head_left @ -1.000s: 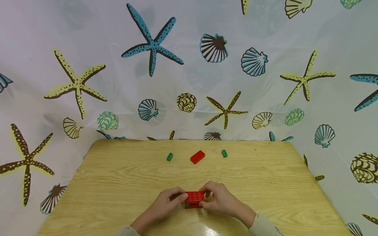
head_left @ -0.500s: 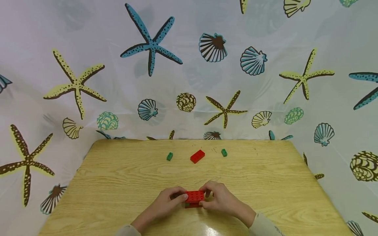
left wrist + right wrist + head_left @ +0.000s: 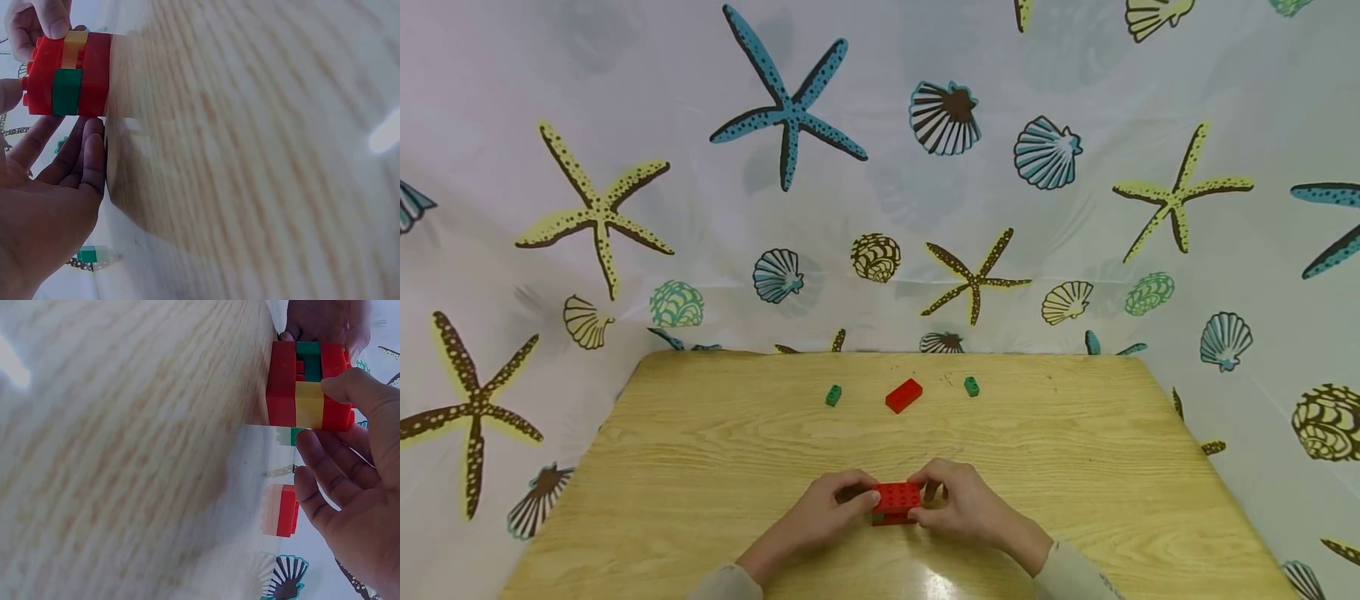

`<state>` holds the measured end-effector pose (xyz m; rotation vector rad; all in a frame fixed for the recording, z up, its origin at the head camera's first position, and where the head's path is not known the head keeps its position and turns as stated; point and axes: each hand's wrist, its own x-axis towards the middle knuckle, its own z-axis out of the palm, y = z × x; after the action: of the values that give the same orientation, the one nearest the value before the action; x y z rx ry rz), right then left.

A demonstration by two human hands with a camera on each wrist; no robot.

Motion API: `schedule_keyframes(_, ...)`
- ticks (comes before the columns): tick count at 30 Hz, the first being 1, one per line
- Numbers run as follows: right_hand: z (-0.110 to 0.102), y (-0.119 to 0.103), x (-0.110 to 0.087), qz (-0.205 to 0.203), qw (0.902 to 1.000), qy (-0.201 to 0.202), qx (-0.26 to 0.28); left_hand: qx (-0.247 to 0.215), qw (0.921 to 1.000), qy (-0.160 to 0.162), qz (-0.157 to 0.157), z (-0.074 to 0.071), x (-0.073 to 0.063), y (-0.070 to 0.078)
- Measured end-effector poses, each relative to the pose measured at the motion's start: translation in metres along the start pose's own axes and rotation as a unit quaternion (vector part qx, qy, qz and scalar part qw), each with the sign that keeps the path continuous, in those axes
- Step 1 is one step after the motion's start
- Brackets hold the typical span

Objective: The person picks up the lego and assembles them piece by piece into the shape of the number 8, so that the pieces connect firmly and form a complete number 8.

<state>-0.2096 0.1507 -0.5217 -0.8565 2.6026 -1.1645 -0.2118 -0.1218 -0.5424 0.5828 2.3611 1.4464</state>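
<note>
Brick stack (image 3: 897, 492) stood upright on the wooden tabletop (image 3: 737, 450), squarely between the two hands, its broad top face running left to right. Left hand (image 3: 829, 510) was at one end, right hand (image 3: 966, 507) at the other; neither nearer. Both had hold of it: left thumb at the top's left edge, fingers round behind; right thumb low at the near right corner, forefinger at the far one.

Straight ahead, well apart from the stack, lay a loose red brick (image 3: 904, 396), set slantwise, between a left loose green brick (image 3: 833, 395) and a right loose green brick (image 3: 972, 386).

Head view gave mostly the red top brick and a sliver of green. Wrist views showed the layers: red base brick (image 3: 281, 381) on the wood, then green middle brick (image 3: 66, 92) at the left end and yellow middle brick (image 3: 309, 405) at the right, base studs showing in the recess. Left fingertips were partly hidden behind the stack; their exact contact was probably on its far side.
</note>
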Motion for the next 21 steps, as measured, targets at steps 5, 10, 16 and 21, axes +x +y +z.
schedule_keyframes(5, 0.0007, 0.001, 0.0019, -0.002, 0.9999, -0.004, 0.01, 0.001, 1.0, 0.005, -0.003, -0.001, -0.0022, -0.0003)
schedule_keyframes(10, 0.0008, 0.0005, 0.0023, -0.001, 0.9999, -0.006, 0.009, -0.006, 0.9998, 0.015, -0.01, 0.0018, -0.0035, -0.0031)
schedule_keyframes(16, 0.0003, 0.0015, 0.0007, 0.004, 1.0, -0.005, 0.002, -0.017, 0.9995, 0.027, -0.006, 0.0049, -0.0032, -0.0034)
schedule_keyframes(21, -0.001, 0.0016, 0.0006, 0.004, 1.0, -0.004, 0.0, -0.021, 0.999, 0.04, 0.001, 0.0066, -0.0033, -0.0015)
